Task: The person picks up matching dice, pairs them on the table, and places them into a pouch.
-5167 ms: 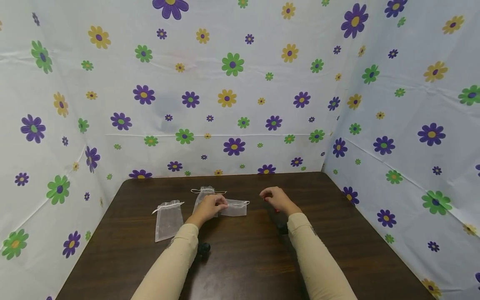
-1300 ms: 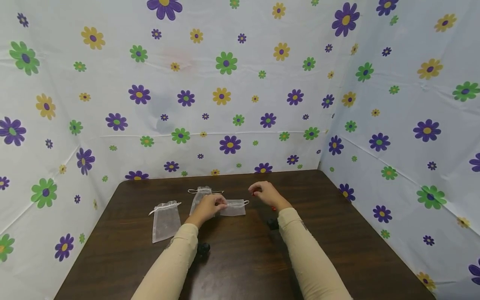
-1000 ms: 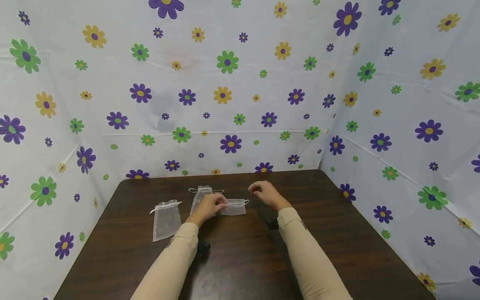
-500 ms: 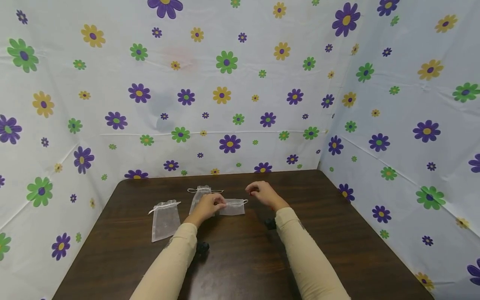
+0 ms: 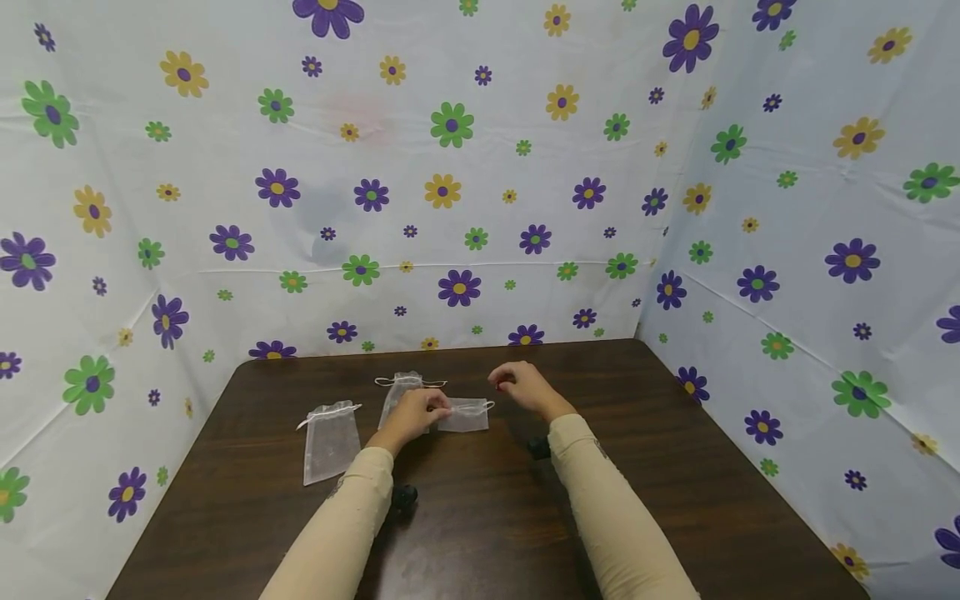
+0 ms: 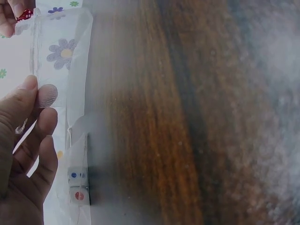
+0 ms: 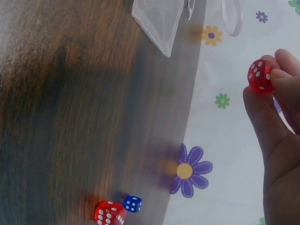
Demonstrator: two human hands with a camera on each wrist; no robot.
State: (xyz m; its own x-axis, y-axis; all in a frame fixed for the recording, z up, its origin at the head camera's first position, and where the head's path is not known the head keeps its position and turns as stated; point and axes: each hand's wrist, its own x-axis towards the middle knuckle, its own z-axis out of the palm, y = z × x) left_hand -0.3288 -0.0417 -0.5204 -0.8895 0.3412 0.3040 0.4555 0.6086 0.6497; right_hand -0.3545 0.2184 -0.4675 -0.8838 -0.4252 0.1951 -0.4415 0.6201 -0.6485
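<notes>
My left hand (image 5: 411, 414) pinches the edge of a sheer white drawstring bag (image 5: 468, 415) between thumb and index finger. In the left wrist view its fingertip shows through the mesh of the bag (image 6: 61, 56). To the right, a little above the table, my right hand (image 5: 528, 389) holds a translucent red die (image 7: 259, 75) with white pips between its fingertips. The left wrist view puts this red die (image 6: 24, 15) close to the bag's far end; whether they touch I cannot tell.
On the dark table (image 5: 480, 517), a red die (image 7: 110, 214) and a smaller blue die (image 7: 133, 204) lie near my right wrist. A second sheer bag (image 5: 332, 442) lies left, a third (image 5: 405, 383) behind my left hand. White dice (image 6: 78, 196) show through or beside sheer fabric.
Over the last several seconds my right hand has moved left toward the bag, with a slight leftward drift in the last second. My left hand has stayed nearly still on the bag.
</notes>
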